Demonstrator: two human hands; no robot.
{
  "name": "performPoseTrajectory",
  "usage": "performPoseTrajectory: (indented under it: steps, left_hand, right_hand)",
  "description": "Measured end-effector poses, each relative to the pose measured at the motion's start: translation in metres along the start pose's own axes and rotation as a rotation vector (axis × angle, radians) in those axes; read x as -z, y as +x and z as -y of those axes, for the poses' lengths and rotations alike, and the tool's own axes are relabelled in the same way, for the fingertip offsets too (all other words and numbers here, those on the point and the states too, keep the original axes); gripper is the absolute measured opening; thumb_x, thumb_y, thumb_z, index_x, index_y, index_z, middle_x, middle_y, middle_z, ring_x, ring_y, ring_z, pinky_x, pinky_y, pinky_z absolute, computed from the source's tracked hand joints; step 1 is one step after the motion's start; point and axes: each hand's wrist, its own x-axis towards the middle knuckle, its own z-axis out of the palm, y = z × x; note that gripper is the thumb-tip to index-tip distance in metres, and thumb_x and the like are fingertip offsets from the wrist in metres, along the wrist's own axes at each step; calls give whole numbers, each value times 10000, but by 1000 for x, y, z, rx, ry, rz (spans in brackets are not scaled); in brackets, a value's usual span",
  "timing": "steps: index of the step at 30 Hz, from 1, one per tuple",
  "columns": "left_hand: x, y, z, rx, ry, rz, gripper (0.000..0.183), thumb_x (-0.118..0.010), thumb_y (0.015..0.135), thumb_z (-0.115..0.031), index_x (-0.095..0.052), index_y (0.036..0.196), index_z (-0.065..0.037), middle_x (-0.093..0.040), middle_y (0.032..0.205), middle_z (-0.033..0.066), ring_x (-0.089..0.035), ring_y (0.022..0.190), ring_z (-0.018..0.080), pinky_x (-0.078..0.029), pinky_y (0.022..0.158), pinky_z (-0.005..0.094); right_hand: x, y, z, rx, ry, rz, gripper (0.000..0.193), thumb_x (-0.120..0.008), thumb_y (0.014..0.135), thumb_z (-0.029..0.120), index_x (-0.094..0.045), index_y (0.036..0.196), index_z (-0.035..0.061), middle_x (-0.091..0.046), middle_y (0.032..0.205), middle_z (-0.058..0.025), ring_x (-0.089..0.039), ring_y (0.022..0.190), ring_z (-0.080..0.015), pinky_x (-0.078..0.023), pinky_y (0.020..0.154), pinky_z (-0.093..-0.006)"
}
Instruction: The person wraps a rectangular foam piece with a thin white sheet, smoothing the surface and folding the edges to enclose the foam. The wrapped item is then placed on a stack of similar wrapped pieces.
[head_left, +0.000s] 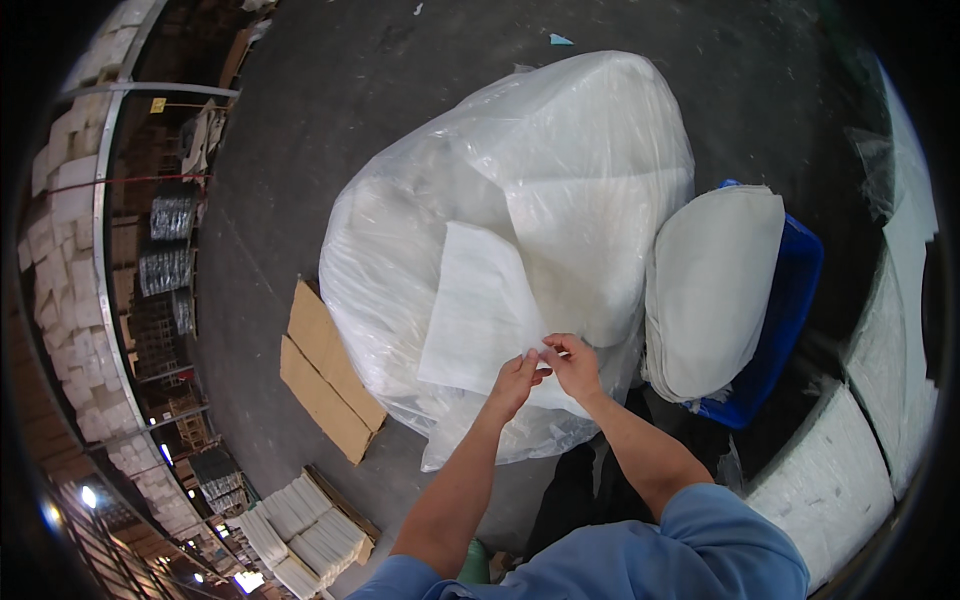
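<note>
My left hand (pixel 518 382) and my right hand (pixel 572 365) meet fingertip to fingertip, both closed in a pinch. Whatever lies between the fingers is too small to make out. Right behind them is the edge of a soft white sheet (pixel 478 305), which lies over a big clear plastic bag (pixel 590 120). Bulky white material fills the bag. Its loose, crumpled plastic (pixel 470 430) spreads on the floor near my feet, below my hands.
A blue bin (pixel 800 270) stands at the right with a folded off-white stack (pixel 712 290) in it. Flattened cardboard (pixel 325 370) lies left of the bag. Large white wrapped blocks (pixel 830 490) line the right side; a stack of white sheets (pixel 305 530) sits at lower left.
</note>
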Motion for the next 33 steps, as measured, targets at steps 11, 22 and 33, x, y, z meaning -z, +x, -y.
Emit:
performPoseTrajectory:
  steps: [11,22,33]
  left_hand:
    - [86,-60,10,-40,-446,-274,531,-412,1114,-422,-516,1421,-1,-627,1315,153,-644,1203,301,-511,1039,446]
    - [281,-249,-22,-467,-856,-825,554,-295,1127,-412,-479,1476,-24,-561,1485,135,-526,1376,334,-435,1156,510]
    - [309,-297,-86,-690,-668,-782,485,-365,1117,-348,-524,1425,-9,-594,1437,116,-567,1325,283,-462,1123,441]
  right_hand:
    - [38,67,-35,-531,564,-285,88,-741,935,123,-685,1002,114,-658,861,36,-576,733,-88,-436,628,-269]
    - [82,120,-60,-466,260,-497,118,-680,985,220,-646,953,111,-499,767,63,-417,678,-76,-357,606,-295]
    - [111,61,-7,-292,321,-275,110,-583,1029,174,-622,1038,72,-607,896,15,-529,794,-88,-441,709,-273]
